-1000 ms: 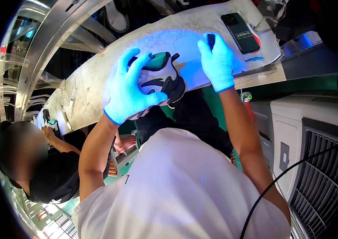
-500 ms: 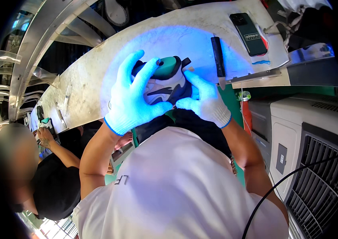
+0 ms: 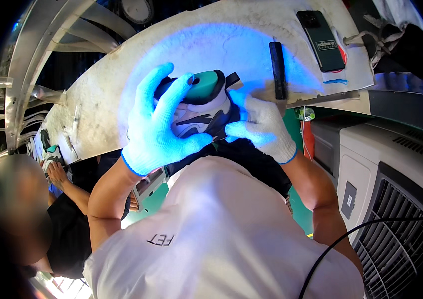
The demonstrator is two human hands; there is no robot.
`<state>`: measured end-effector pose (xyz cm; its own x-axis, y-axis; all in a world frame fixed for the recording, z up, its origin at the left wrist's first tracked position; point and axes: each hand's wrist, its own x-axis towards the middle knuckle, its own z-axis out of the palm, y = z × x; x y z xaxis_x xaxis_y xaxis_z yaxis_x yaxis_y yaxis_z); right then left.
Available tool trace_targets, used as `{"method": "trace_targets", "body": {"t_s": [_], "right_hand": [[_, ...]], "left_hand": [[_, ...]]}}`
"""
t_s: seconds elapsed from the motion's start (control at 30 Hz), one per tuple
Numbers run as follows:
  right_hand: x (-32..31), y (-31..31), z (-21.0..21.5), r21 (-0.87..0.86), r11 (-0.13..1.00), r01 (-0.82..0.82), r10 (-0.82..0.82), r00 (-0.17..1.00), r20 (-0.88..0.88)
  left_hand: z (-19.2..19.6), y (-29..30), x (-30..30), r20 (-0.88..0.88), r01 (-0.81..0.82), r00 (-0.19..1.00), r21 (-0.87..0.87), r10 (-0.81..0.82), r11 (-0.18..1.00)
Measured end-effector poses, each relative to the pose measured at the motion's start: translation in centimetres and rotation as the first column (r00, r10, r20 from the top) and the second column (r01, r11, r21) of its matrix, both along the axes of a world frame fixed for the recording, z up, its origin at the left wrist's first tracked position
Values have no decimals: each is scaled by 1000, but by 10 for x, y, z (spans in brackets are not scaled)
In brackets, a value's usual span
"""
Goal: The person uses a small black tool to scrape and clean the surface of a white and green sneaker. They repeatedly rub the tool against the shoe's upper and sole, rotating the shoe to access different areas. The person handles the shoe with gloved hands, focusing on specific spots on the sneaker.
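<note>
Under the blue light I hold a grey, white and black sneaker (image 3: 200, 118) at the table's near edge. A teal shoe last (image 3: 204, 90) fills its opening, and a black pull tab stands up at the heel. My left hand (image 3: 154, 124), in a white knit glove, is wrapped round the sneaker, fingers over the top and thumb along the near side. At the heel end, my gloved right hand (image 3: 267, 124) has its fingers bent against the shoe and its thumb near the lower edge. Whether a small item sits between its fingertips is hidden.
Beyond my right hand lies a black knife handle (image 3: 278, 72). A dark phone (image 3: 321, 42) rests at the far right of the table (image 3: 99, 109). To the right stands a grey air cooler (image 3: 371, 154). At far left a co-worker's hand (image 3: 58, 174) touches another shoe (image 3: 52, 155).
My right hand has drawn slightly right along the heel, its fingers more bent. The knife's blade tip, visible before, is now hidden. The left hand keeps its hold; the whole view has shifted a little.
</note>
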<state>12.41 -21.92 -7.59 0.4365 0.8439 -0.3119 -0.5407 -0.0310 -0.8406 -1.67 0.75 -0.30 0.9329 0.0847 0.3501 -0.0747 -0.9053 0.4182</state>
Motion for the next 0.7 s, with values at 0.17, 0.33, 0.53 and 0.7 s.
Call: {"method": "trace_targets", "body": {"t_s": [0.17, 0.33, 0.53, 0.7], "right_hand": [[-5, 8, 14, -32, 998, 52, -50, 997, 62], [1, -2, -5, 46, 999, -7, 9, 998, -60], [-2, 0, 2, -35, 999, 33, -37, 993, -113], [-6, 2, 22, -156, 984, 80, -91, 994, -60]], "left_hand": [[-2, 0, 2, 8, -23, 1000, -10, 23, 1000], [1, 5, 5, -3, 11, 1000, -10, -11, 1000], [-3, 3, 1, 9, 5, 1000, -21, -5, 1000], [-1, -6, 1, 2, -24, 1000, -63, 25, 998]]}}
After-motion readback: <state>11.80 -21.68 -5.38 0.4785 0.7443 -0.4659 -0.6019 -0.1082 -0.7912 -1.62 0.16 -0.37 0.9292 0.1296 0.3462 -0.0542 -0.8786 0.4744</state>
